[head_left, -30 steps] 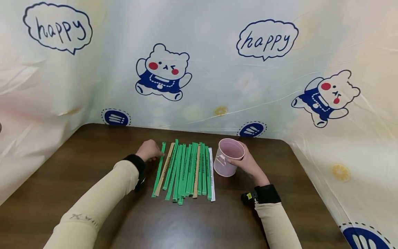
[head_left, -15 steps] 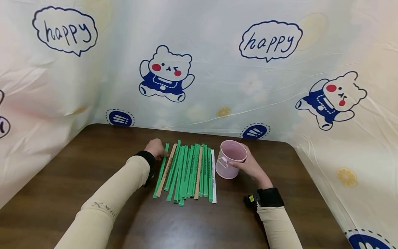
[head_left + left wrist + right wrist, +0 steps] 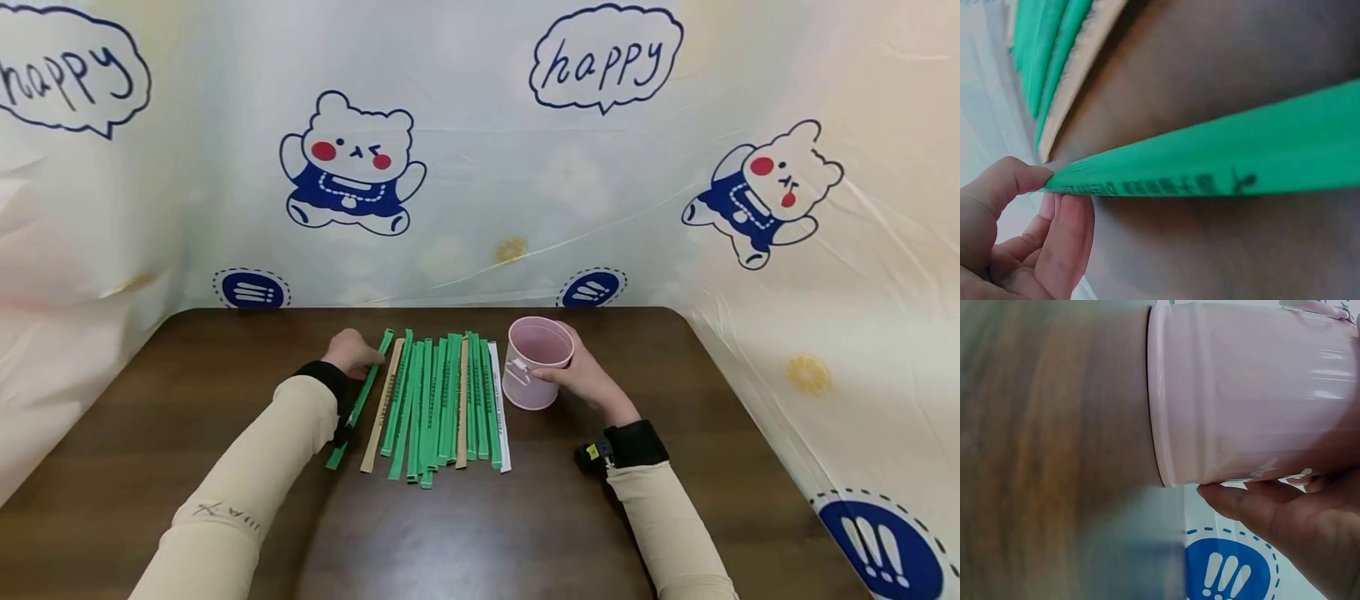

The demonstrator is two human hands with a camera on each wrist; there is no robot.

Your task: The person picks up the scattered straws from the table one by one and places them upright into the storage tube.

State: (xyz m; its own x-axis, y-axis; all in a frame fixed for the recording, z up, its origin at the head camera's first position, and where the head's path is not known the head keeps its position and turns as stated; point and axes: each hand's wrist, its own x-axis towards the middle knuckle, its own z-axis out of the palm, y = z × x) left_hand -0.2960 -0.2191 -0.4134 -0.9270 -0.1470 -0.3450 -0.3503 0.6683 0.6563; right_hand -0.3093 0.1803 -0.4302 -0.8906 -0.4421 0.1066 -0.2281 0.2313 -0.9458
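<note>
My left hand (image 3: 351, 353) pinches the upper end of a long green paper strip (image 3: 365, 392) between thumb and fingers; the left wrist view shows the green strip (image 3: 1222, 156) passing through my left hand's (image 3: 1041, 231) grip. Just right of it lies a row of slim packets: a tan one (image 3: 381, 408), several green ones (image 3: 427, 404), another tan one (image 3: 461, 408) and a white one (image 3: 501, 417) at the right end. My right hand (image 3: 592, 375) curls round a pink bucket (image 3: 526, 387) standing upright beside the white packet. In the right wrist view the bucket's (image 3: 1260, 394) side fills much of the picture.
The dark wooden table (image 3: 420, 542) extends around the packets. Behind it and at both sides hangs a pale curtain (image 3: 480, 183) printed with bears and speech bubbles.
My left hand has drawn the leftmost green packet away from the tan one, and its lower end has swung left. My right hand still holds the bucket. The head view has shifted slightly.
</note>
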